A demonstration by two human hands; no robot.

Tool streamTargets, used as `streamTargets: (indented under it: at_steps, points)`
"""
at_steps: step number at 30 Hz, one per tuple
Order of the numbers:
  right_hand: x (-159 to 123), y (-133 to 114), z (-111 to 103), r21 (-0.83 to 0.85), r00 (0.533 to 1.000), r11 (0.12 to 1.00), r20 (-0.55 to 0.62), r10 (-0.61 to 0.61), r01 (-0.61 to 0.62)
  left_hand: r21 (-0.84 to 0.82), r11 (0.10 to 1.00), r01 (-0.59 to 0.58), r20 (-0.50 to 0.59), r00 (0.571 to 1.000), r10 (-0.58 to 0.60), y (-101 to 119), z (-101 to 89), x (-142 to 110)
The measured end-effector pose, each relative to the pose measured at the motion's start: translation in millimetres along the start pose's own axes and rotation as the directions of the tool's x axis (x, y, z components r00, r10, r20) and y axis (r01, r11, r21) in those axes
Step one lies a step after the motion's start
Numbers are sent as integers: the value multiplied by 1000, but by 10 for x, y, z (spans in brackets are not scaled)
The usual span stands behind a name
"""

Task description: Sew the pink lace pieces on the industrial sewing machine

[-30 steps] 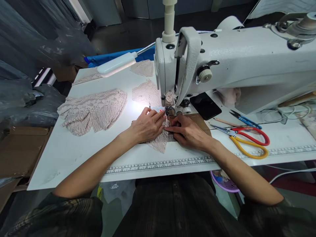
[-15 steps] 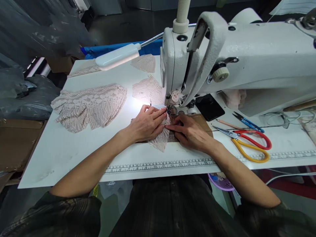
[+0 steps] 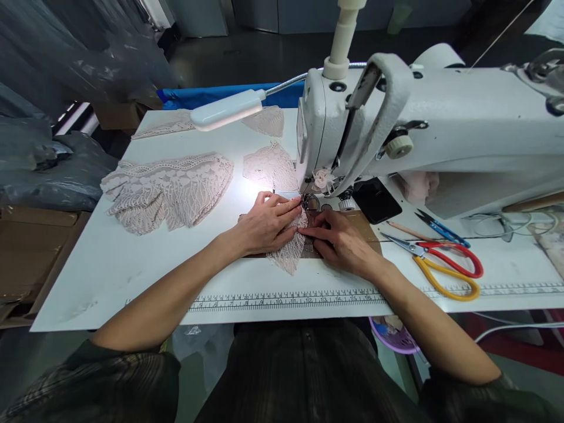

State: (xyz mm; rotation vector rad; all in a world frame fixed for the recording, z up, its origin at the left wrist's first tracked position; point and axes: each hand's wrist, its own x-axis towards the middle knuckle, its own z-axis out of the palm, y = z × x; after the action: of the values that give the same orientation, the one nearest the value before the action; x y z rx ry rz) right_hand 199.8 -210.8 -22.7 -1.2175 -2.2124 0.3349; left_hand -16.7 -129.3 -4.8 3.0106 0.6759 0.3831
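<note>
A pale pink lace piece lies under the needle area of a white sewing machine, its pointed end toward me. My left hand rests flat on the lace with fingers stretched out, their tips close to the presser foot. From the other side, my right hand meets the lace's right edge. Its index finger reaches to the cloth while the other fingers curl in. The thumb's grip is partly hidden. Beneath the hands is a brown plate set in the white table.
More lace pieces lie on the left and behind. A lamp shines on the work. At right are a black phone, red-and-yellow scissors, blue snips and a pencil. A ruler strip runs along the front edge.
The view has shifted slightly, so the machine and table sit a little lower and further right. Both hands keep nearly the same place on the lace.
</note>
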Motion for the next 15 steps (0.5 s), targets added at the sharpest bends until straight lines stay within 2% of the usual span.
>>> streamTargets:
  at_steps: [5, 8, 11, 15]
  points:
    - [-9, 14, 7, 5, 1000, 1000, 13, 14, -14, 45, 999, 4, 18, 1000, -5, 18, -11, -5]
    - [-12, 43, 0, -6, 1000, 1000, 25, -19, 20, 97, 995, 0, 7, 1000, 0, 56, 2, -5]
    - [-15, 72, -10, -5, 998, 999, 34, -44, 44, 131, 991, 0, -41, 999, 5, 89, 44, -7]
    - [-19, 77, -7, -2, 999, 999, 23, -35, 35, 122, 988, -93, -122, 987, 108, 84, 97, -12]
